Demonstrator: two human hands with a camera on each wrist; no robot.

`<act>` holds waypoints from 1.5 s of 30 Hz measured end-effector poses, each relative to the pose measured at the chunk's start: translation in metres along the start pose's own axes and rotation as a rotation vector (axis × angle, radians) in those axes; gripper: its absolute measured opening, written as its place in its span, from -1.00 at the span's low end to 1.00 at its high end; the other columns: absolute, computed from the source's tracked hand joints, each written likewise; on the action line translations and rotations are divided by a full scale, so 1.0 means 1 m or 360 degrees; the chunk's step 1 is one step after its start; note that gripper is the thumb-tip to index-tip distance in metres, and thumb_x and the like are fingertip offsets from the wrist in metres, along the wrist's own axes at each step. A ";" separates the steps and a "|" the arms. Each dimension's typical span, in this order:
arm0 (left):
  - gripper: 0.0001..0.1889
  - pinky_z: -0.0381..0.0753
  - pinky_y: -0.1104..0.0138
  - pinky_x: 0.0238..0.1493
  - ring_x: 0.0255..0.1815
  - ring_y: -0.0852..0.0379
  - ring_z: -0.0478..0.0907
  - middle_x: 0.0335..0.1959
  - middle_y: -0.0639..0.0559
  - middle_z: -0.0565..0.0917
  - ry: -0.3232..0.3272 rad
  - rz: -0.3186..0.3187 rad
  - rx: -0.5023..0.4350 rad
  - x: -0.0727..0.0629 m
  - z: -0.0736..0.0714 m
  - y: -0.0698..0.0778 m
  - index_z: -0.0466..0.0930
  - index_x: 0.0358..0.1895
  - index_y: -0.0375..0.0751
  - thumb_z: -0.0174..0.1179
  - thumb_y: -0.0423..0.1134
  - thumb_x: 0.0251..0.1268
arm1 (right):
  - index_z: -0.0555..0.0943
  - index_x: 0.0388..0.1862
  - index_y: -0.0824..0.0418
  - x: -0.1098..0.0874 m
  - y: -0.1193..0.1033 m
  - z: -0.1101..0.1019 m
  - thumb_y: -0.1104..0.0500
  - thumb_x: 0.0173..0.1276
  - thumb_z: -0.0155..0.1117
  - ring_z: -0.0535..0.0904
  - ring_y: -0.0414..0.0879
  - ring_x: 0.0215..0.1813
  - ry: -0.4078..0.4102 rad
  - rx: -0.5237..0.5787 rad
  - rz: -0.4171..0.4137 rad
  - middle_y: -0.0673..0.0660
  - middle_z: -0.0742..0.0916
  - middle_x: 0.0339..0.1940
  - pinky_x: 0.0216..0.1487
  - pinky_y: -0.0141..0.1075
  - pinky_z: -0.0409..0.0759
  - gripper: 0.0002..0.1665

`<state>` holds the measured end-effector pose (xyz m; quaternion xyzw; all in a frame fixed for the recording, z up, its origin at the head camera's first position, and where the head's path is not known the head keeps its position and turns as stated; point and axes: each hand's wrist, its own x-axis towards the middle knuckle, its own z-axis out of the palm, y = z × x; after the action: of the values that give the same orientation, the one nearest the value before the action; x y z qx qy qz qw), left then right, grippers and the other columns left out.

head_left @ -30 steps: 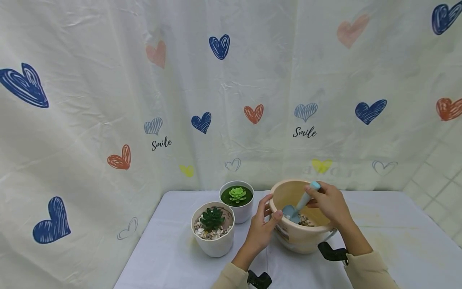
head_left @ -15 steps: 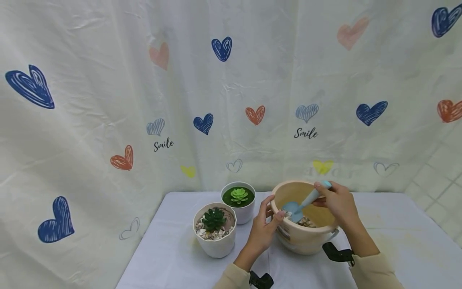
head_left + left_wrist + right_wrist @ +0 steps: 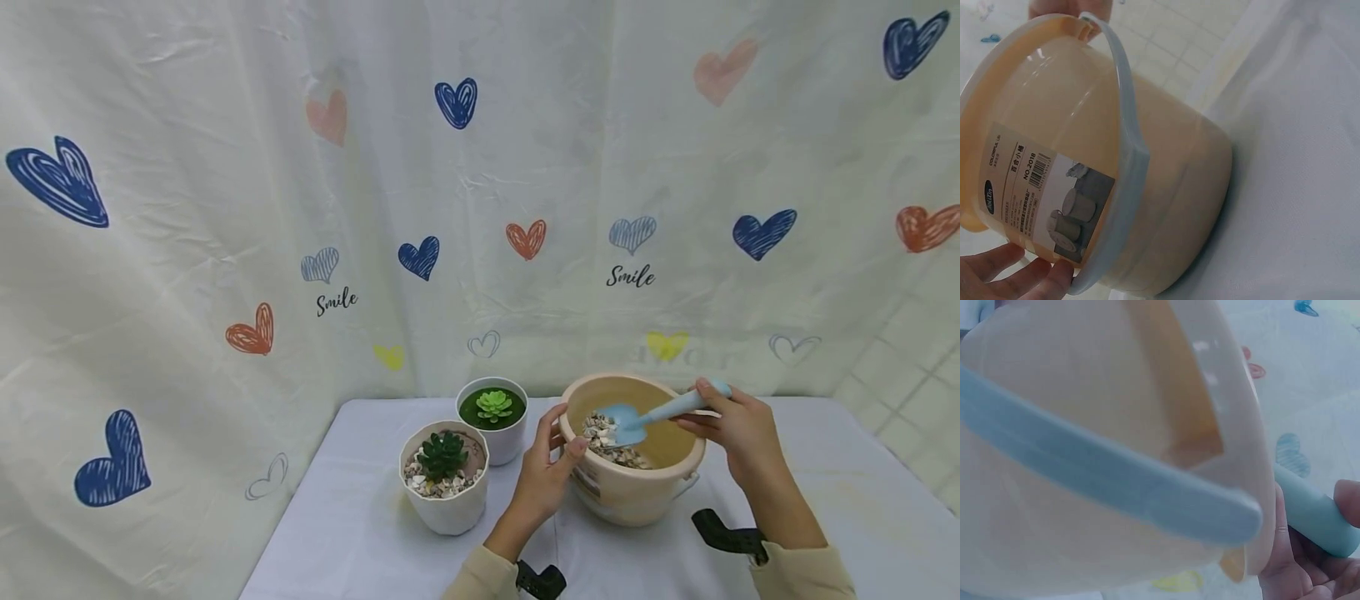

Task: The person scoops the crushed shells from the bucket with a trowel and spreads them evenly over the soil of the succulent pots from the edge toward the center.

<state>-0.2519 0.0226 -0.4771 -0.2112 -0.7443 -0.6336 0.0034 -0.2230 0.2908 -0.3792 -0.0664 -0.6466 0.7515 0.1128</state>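
A beige plastic bucket with a light blue carry handle stands on the table. My left hand grips its left rim, thumb at the front; a paper label shows on the bucket wall in the left wrist view. In my right hand, at the bucket's right rim, is the grip end of a light blue toy trowel, also seen in the right wrist view as a rounded grip. The trowel's blade lies tilted inside the bucket, against small mixed pebbles heaped at the left.
Left of the bucket stand a white pot with a dark green succulent and pebbles, and behind it another white pot with a light green succulent. A white cloth covers the table; a heart-printed curtain hangs behind.
My right hand has moved right and lowered the trowel's grip closer to level. The blade has shifted right, baring more pebbles at the bucket's left side. My left hand stays on the rim.
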 end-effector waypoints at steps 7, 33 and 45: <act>-0.41 0.60 -0.02 0.26 0.44 -0.07 0.45 0.45 -0.04 0.47 -0.0001 -0.0036 -0.0007 -0.001 0.000 0.002 0.10 0.56 0.43 0.04 0.15 0.57 | 0.77 -0.27 0.06 -0.005 0.004 -0.014 -0.01 0.47 0.28 0.82 -0.08 -0.36 0.0040 0.0338 0.0025 -0.04 0.78 -0.36 -0.27 -0.27 0.76 -0.78; -0.27 0.61 0.08 0.27 0.47 -0.12 0.43 0.57 0.00 0.31 -0.0297 -0.0171 0.0478 -0.035 -0.047 0.077 0.17 0.58 0.14 0.11 0.27 0.46 | 0.68 -0.15 0.28 -0.010 -0.013 0.000 0.07 0.54 0.20 0.84 0.04 -0.21 -0.0249 0.0734 -0.0088 0.13 0.79 -0.28 -0.18 -0.25 0.76 -0.72; -0.73 0.67 0.14 0.11 0.08 0.20 0.69 0.00 0.19 0.76 0.0359 0.0486 0.0834 -0.060 -0.149 0.093 0.67 0.10 0.03 0.32 -0.11 0.38 | 0.66 -0.14 0.13 -0.009 -0.018 0.046 -0.03 0.54 0.18 0.83 -0.04 -0.24 -0.0272 0.0522 0.0024 0.03 0.77 -0.27 -0.16 -0.31 0.75 -0.73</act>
<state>-0.2068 -0.1264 -0.3768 -0.2407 -0.8367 -0.4320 0.2352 -0.2240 0.2473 -0.3545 0.0121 -0.5222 0.8506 0.0613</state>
